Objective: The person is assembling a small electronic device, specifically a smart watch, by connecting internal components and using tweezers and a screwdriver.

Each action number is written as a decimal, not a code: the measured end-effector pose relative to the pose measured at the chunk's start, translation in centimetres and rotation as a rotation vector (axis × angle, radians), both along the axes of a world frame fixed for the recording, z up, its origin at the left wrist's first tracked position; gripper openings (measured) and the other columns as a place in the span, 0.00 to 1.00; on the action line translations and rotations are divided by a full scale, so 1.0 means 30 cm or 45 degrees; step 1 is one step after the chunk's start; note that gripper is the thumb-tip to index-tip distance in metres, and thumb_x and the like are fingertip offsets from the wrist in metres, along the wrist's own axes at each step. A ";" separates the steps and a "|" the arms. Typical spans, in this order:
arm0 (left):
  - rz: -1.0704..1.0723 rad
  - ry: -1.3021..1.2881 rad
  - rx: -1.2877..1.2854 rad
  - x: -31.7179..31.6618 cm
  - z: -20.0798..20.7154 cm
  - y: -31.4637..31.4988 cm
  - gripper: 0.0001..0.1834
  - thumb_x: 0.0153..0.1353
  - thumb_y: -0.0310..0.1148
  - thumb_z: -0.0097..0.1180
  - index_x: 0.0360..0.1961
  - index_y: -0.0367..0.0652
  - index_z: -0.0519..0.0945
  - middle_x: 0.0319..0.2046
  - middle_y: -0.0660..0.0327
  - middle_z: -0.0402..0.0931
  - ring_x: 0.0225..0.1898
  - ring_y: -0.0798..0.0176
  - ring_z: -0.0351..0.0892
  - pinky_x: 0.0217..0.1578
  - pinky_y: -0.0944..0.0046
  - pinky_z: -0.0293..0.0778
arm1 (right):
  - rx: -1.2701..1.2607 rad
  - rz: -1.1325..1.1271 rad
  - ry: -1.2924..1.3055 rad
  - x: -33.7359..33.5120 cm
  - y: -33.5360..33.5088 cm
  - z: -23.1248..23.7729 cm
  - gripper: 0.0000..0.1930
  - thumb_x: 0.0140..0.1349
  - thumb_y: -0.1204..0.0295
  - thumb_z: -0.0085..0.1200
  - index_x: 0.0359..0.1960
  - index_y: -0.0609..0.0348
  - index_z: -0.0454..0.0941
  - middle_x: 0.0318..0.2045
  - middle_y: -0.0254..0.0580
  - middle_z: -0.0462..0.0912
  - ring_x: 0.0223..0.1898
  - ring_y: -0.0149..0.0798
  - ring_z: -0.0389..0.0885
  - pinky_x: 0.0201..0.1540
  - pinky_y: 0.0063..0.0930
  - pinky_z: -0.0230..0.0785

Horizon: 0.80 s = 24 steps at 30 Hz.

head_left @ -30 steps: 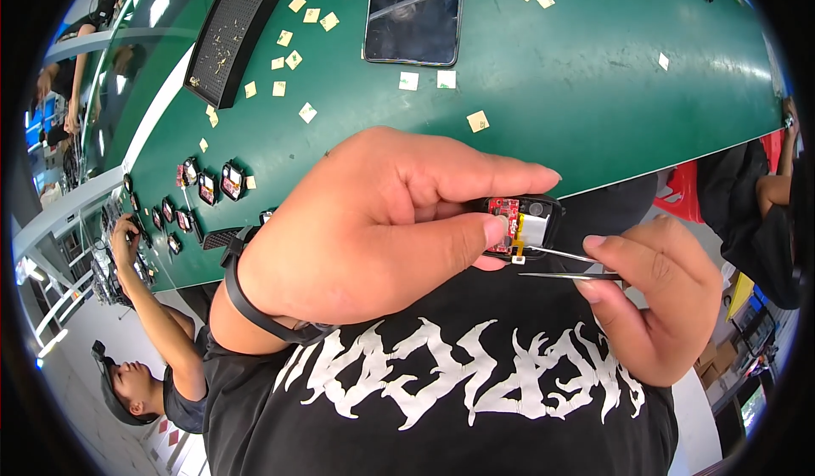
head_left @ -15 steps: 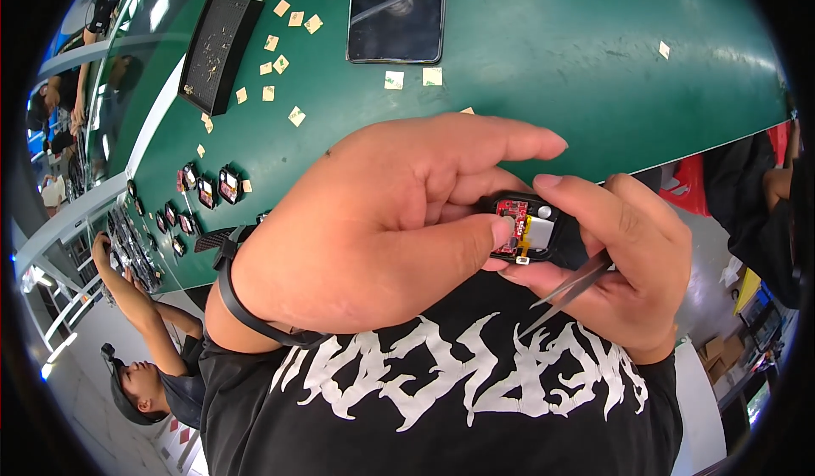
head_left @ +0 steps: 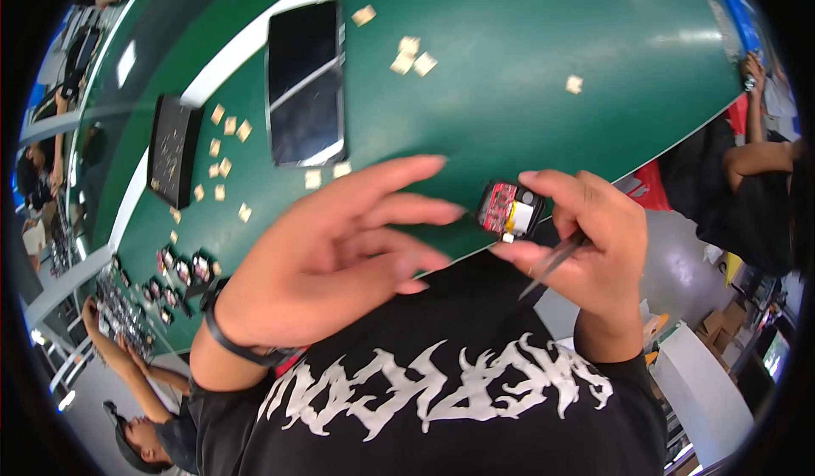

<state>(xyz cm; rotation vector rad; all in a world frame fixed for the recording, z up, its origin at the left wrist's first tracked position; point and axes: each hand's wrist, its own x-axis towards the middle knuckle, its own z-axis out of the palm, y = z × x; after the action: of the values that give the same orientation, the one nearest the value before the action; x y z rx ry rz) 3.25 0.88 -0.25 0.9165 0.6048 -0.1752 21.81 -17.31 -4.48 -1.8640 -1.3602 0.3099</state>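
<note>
Between the thumb and fingers of my right hand (head_left: 604, 242) is a small black electronic device (head_left: 497, 208), its casing uncovered. A red circuit board, a silvery-white block and a bit of yellow tape show inside it. The same hand also keeps a pair of metal tweezers (head_left: 548, 270) in its palm, tips pointing down and left. My left hand (head_left: 340, 251) hovers to the left of the device, apart from it. Its fingers are spread, slightly blurred, and hold nothing.
On the green table (head_left: 475, 77) lie a dark tablet (head_left: 307, 94), a black tray (head_left: 175, 153) and scattered pale square stickers (head_left: 407, 56). Several similar small devices (head_left: 182, 268) are grouped at the left. Another person (head_left: 144, 391) reaches over the table's left end.
My left hand has come off the device and moved left, its fingers spreading. The right hand keeps the device and tweezers. The whole view has turned, shifting the tablet and tray left and down.
</note>
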 end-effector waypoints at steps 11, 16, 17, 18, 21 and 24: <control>0.422 0.452 1.686 -0.469 -0.114 0.025 0.23 0.63 0.21 0.54 0.61 0.35 0.76 0.42 0.58 0.80 0.32 0.73 0.72 0.32 0.74 0.69 | -0.015 -1.140 -0.011 0.796 -0.157 -0.165 0.23 0.53 0.64 0.74 0.47 0.64 0.85 0.19 0.22 0.67 0.22 0.19 0.61 0.23 0.21 0.56; 0.569 0.664 2.132 -0.619 -0.120 -0.038 0.22 0.58 0.17 0.57 0.55 0.35 0.79 0.44 0.53 0.79 0.36 0.59 0.75 0.35 0.64 0.71 | -0.191 -1.026 -0.366 1.021 -0.114 -0.218 0.20 0.63 0.61 0.62 0.50 0.65 0.85 0.44 0.49 0.89 0.46 0.40 0.87 0.53 0.32 0.75; 0.637 0.636 2.212 -0.633 -0.132 -0.040 0.21 0.58 0.18 0.59 0.55 0.35 0.80 0.44 0.52 0.79 0.39 0.57 0.77 0.38 0.63 0.73 | -0.154 -0.769 -0.401 1.172 -0.211 -0.278 0.17 0.67 0.68 0.56 0.51 0.67 0.84 0.49 0.50 0.87 0.49 0.41 0.86 0.57 0.32 0.74; 0.624 0.651 2.154 -0.620 -0.134 -0.006 0.21 0.58 0.19 0.61 0.54 0.36 0.80 0.45 0.51 0.79 0.41 0.54 0.78 0.41 0.62 0.75 | -0.386 -0.808 -0.838 1.304 -0.349 -0.281 0.16 0.69 0.73 0.53 0.52 0.70 0.82 0.53 0.51 0.84 0.52 0.40 0.85 0.60 0.30 0.74; 0.730 0.662 2.227 -0.719 -0.157 -0.029 0.27 0.53 0.23 0.68 0.56 0.36 0.78 0.49 0.48 0.77 0.46 0.49 0.79 0.46 0.58 0.77 | -0.202 -0.936 -0.200 1.453 -0.378 -0.313 0.27 0.67 0.50 0.55 0.55 0.60 0.83 0.50 0.46 0.87 0.51 0.38 0.84 0.59 0.28 0.70; 0.665 0.682 2.323 -0.797 -0.201 -0.078 0.36 0.48 0.25 0.71 0.61 0.36 0.74 0.53 0.51 0.77 0.48 0.52 0.77 0.46 0.59 0.76 | -0.437 -1.091 -0.398 1.490 -0.303 -0.304 0.41 0.59 0.33 0.52 0.54 0.61 0.83 0.49 0.47 0.87 0.49 0.42 0.84 0.55 0.33 0.70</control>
<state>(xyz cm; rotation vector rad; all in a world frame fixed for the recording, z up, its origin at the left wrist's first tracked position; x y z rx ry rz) -20.65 -1.47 -6.28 2.4228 1.5224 0.7880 66.50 -26.41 -13.62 -2.6702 -0.5899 -0.2147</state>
